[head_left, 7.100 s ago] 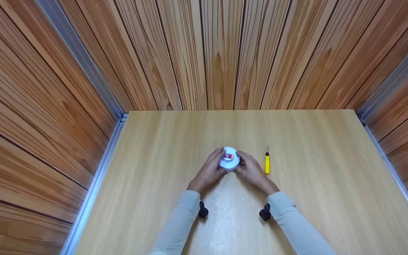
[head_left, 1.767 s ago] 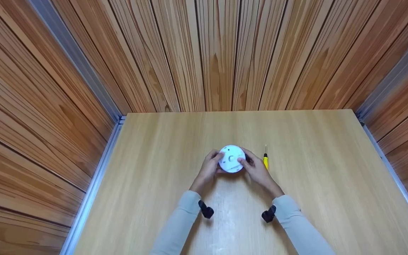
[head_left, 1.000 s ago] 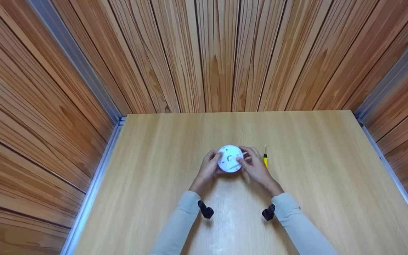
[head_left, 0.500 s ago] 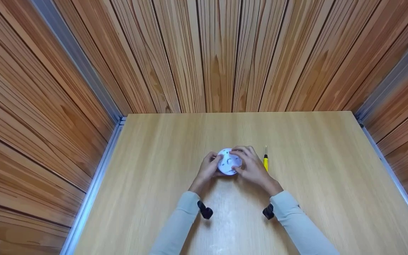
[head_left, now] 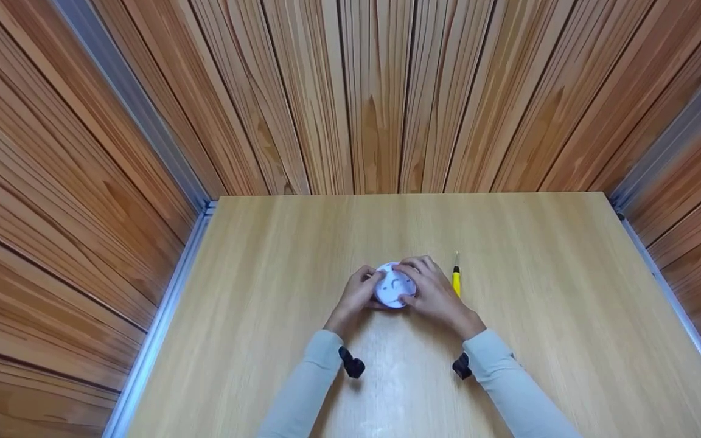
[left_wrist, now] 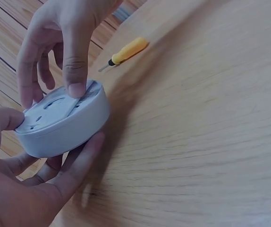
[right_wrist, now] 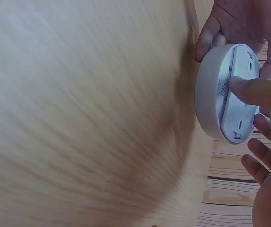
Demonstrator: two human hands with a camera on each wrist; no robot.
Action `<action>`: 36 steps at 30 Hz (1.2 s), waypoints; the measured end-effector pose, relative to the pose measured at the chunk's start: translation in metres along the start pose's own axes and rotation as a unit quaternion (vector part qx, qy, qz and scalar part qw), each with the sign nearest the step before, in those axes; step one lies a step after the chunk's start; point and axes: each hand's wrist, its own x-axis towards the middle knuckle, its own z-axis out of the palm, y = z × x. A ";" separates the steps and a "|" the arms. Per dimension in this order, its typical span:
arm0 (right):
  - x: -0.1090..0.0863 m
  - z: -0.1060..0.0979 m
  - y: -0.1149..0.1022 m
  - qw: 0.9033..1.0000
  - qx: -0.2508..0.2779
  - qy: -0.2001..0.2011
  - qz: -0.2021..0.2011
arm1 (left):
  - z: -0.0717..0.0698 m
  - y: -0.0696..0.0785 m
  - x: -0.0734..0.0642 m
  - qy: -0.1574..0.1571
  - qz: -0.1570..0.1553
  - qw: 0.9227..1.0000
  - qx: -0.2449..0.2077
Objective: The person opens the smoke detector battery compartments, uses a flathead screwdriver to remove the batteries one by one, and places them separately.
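A round white smoke detector [head_left: 390,287] is held between the hands, its slotted back plate [left_wrist: 46,112] turned upward. My left hand [head_left: 358,294] grips it from the left, thumb on the rim and fingers underneath, as the left wrist view shows. From above, my right hand [head_left: 434,296] spans the back plate, its thumb [right_wrist: 251,89] pressing near one edge beside a ribbed strip and its fingertips toward the opposite edge. The detector is tilted in both wrist views, and its front face is hidden.
A yellow screwdriver [head_left: 456,281] with a black collar lies on the wooden table [head_left: 289,255], just right of the right hand, its tip pointing away. Wood-plank walls [head_left: 381,97] stand behind and on both sides. Each wrist carries a small black camera [head_left: 352,363].
The detector first showed a red label on its front; it was then turned over. In the last second the right hand has shifted from its edge onto the back, and the detector has come slightly nearer.
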 end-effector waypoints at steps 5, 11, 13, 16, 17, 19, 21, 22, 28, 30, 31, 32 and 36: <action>-0.002 0.003 0.001 1.000 -0.008 -0.018 -0.003 | 0.000 -0.005 -0.001 -0.007 0.003 1.000 0.011; -0.002 0.003 0.000 0.999 0.001 -0.048 0.022 | -0.002 -0.007 -0.003 -0.019 -0.006 1.000 0.010; -0.001 0.002 -0.001 0.998 0.005 -0.058 0.032 | -0.002 -0.007 -0.004 -0.023 -0.009 1.000 0.007; 0.000 0.001 -0.001 0.997 0.012 -0.064 0.042 | -0.003 -0.005 -0.004 -0.028 -0.016 0.999 0.013; 0.000 0.001 -0.001 0.997 0.014 -0.066 0.045 | -0.003 -0.005 -0.004 -0.029 -0.018 0.999 0.015; 0.001 0.000 -0.001 0.996 0.019 -0.068 0.049 | -0.003 -0.004 -0.004 -0.032 -0.025 0.999 0.020; 0.002 0.000 -0.001 0.996 0.022 -0.068 0.052 | -0.003 -0.003 -0.003 -0.035 -0.030 0.999 0.027; 0.002 0.000 -0.001 0.996 0.023 -0.068 0.054 | -0.003 -0.002 -0.003 -0.036 -0.033 0.998 0.032; 0.001 0.002 0.002 0.996 0.033 -0.059 0.061 | -0.005 -0.001 -0.003 -0.046 -0.037 0.998 0.033; 0.001 0.003 0.003 0.996 0.034 -0.053 0.058 | -0.006 -0.002 -0.003 -0.045 -0.031 0.998 0.023; 0.001 0.003 0.003 0.997 0.035 -0.050 0.054 | -0.006 -0.002 -0.003 -0.045 -0.027 0.998 0.018; 0.001 0.004 0.004 0.997 0.037 -0.046 0.053 | -0.006 -0.002 -0.002 -0.044 -0.023 0.999 0.015; 0.002 0.003 0.005 0.996 0.050 -0.029 0.061 | -0.007 -0.003 -0.001 -0.039 -0.012 0.999 0.017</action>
